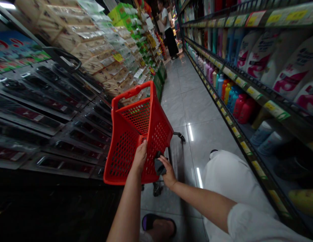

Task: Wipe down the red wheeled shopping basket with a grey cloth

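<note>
A red plastic shopping cart (158, 134) with perforated sides stands in the aisle in front of me. My left hand (140, 156) is closed on the middle of its near red rim. Just outside the basket's lower side, my right hand (169, 173) has its fingers bent around a dark grey object (160, 166); its exact kind is hard to make out, and part of it is behind the fingers. Through the holes I see no goods in the basket. Below the basket, a caster wheel (157, 190) touches the tiled floor.
Shelves of shampoo bottles (258, 55) line the right side. Packaged goods (96, 50) are stacked at the left, above boxed items (70, 134) on a rack. A person (169, 28) stands farther down the tiled aisle (181, 90). My slippered foot (159, 224) is below the cart.
</note>
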`<state>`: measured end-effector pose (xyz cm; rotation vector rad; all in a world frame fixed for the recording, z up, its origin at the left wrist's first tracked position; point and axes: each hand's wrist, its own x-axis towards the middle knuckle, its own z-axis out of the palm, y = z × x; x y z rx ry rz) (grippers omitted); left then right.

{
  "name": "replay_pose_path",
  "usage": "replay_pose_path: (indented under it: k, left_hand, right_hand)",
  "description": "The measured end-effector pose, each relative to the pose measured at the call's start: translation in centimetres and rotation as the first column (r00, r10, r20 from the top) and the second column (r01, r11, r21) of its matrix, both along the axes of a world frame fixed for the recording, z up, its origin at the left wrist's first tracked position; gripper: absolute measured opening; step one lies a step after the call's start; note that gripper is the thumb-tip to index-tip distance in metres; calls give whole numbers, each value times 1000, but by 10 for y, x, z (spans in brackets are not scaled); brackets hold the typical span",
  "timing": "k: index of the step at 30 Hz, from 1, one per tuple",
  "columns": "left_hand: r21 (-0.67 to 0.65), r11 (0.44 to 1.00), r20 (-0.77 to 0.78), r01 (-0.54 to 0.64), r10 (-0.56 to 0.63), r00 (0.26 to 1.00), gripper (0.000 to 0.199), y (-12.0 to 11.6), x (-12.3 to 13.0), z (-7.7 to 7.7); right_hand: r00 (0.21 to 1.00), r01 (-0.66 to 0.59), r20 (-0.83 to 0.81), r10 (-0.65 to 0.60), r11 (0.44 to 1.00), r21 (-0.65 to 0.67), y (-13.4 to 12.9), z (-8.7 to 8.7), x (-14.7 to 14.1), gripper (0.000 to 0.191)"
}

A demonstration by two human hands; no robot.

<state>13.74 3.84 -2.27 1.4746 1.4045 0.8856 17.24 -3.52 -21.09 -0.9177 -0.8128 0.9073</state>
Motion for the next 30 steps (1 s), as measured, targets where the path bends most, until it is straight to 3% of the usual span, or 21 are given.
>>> replay_pose_path:
  k: [2, 4, 8, 11, 13, 18, 21, 24, 27, 29, 30]
  left_hand:
    - [7, 1000, 19, -10, 10, 1000, 58, 1, 1, -1]
    - [11, 1000, 24, -7, 6, 1000, 56, 1, 2, -1]
    - [-13, 1000, 9, 1, -1, 1000, 56, -5, -1, 1]
    - [-56, 998, -12, 9, -10, 1000, 56, -12, -7, 1]
    - [-69, 998, -25, 7, -9, 1000, 56, -15, -11, 2]
    - [-47, 999, -36, -6, 5, 999, 58, -14, -16, 4]
    - [-40, 999, -47, -14, 12, 999, 60, -10, -17, 4]
    - [-31, 999, -42, -17, 16, 999, 60, -7, -18, 3]
    - [-39, 999, -28, -23, 22, 999, 62, -9, -18, 2]
    - [-61, 998, -21, -23, 22, 1000, 63, -12, -18, 3]
    - [-74, 997, -22, -23, 21, 1000, 63, -14, -18, 3]
  right_hand:
    - [999, 18, -42, -23, 993, -115, 6, -22, 5, 57]
    - [990, 82, -86, -108, 963, -258, 23, -34, 12, 54]
    - [959, 218, -77, -273, 883, -416, 68, -27, 35, 45]
    - [959, 212, -90, -269, 890, -403, 90, -15, 45, 36]
    - [958, 197, -119, -261, 901, -387, 90, -10, 39, 33]
    - [959, 207, -133, -249, 941, -268, 53, -2, -5, 39]
    - [968, 217, -79, -236, 955, -203, 36, -4, -15, 38]
    - [970, 211, -62, -236, 938, -275, 44, -10, 1, 31]
    - [941, 273, -67, -332, 861, -430, 69, -11, 31, 35]
    - [909, 378, -10, -418, 833, -404, 86, -4, 46, 41]
    - [902, 415, 23, -432, 849, -328, 93, 2, 50, 45]
